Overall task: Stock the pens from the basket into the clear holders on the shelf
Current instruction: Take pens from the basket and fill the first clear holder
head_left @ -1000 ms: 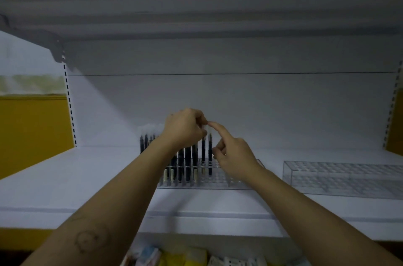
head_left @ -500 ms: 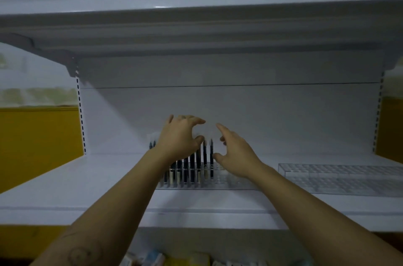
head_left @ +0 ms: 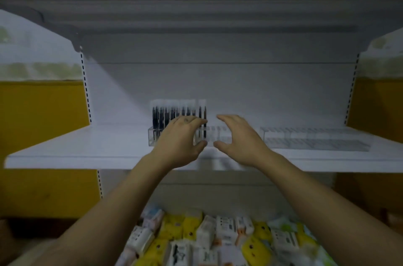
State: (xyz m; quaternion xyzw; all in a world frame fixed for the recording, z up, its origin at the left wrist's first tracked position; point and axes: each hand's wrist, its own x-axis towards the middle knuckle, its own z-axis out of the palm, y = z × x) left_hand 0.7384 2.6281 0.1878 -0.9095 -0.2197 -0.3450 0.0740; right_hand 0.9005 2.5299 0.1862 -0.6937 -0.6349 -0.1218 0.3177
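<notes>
Fingers of the left hand and of the right hand are spread and loosely bent, holding nothing, in front of the clear holder on the shelf, where the pens stand upright in its left part. To do well, I judge, pull back without brushing them, then fill the next free slot. One second ago both hands pinched together above the row

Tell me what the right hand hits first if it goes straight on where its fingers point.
Probably the rightmost pens in the left holder; the right hand points left and forward at them. Depth is unclear, so it might pass in front.
</notes>
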